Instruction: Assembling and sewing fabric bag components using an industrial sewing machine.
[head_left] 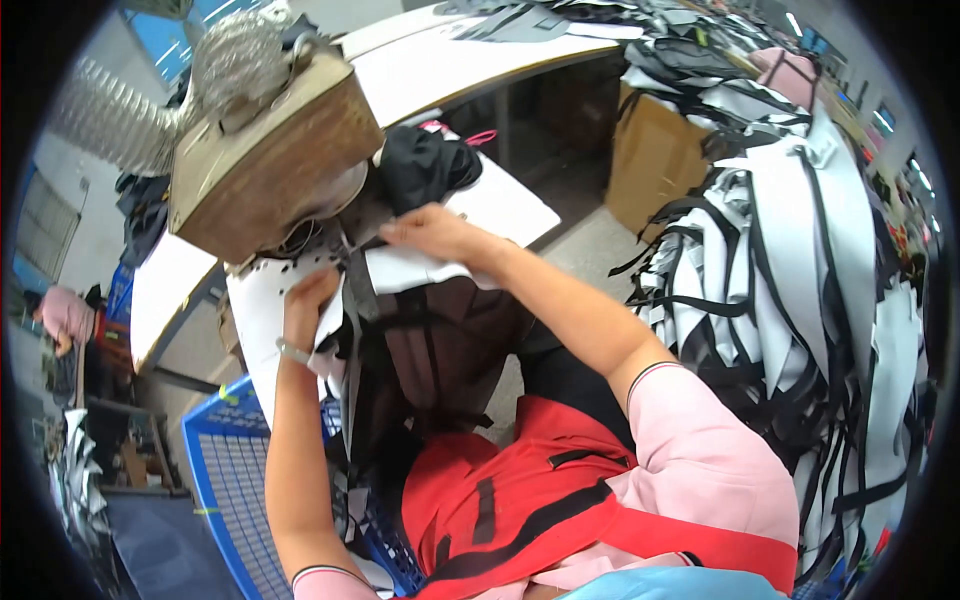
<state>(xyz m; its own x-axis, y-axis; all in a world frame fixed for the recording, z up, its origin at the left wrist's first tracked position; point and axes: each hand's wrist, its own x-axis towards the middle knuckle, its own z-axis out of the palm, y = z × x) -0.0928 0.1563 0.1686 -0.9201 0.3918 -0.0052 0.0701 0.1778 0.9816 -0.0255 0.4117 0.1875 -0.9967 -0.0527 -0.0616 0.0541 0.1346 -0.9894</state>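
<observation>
- A brown box-shaped machine housing (280,155) is set above the white work surface (515,205), just beyond both hands.
- Dark mesh fabric (445,345) is draped from the work surface down toward the red apron (505,465). It is judged light, soft and floppy, hardly fragile but easily creased or snagged; it is best held flat by its upper edge, with the hanging part supported.
- The right hand (435,233) is brought in from the right, palm down, fingers bunched near the machine; whether fabric is pinched cannot be told through the blur.
- The left hand (312,290) is placed low beside the dark material, fingers curled forward; its grip cannot be told either.
</observation>
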